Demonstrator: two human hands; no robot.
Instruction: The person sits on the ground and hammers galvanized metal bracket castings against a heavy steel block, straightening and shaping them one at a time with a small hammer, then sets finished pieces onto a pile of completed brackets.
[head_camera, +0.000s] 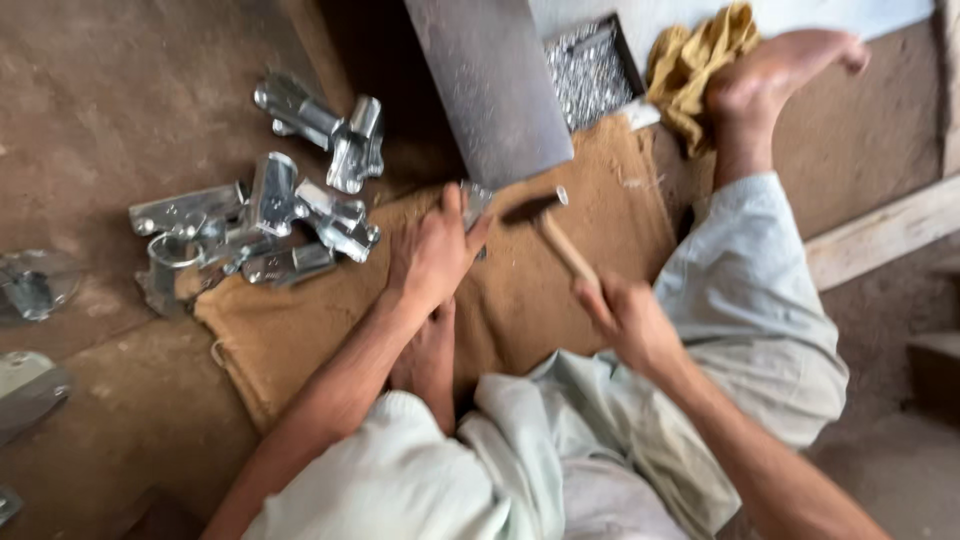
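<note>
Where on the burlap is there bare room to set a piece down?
Bare burlap lies below the pile of metal parts, left of the left hand, and between hammer and trouser leg. The pile is crowded.

You hold a hammer (548, 228) with a tan wooden handle and dark head; shiny silver metal parts (262, 222) lie at the brown burlap mat's (540, 290) left edge, near a mustard-yellow cloth (695, 62).
</note>
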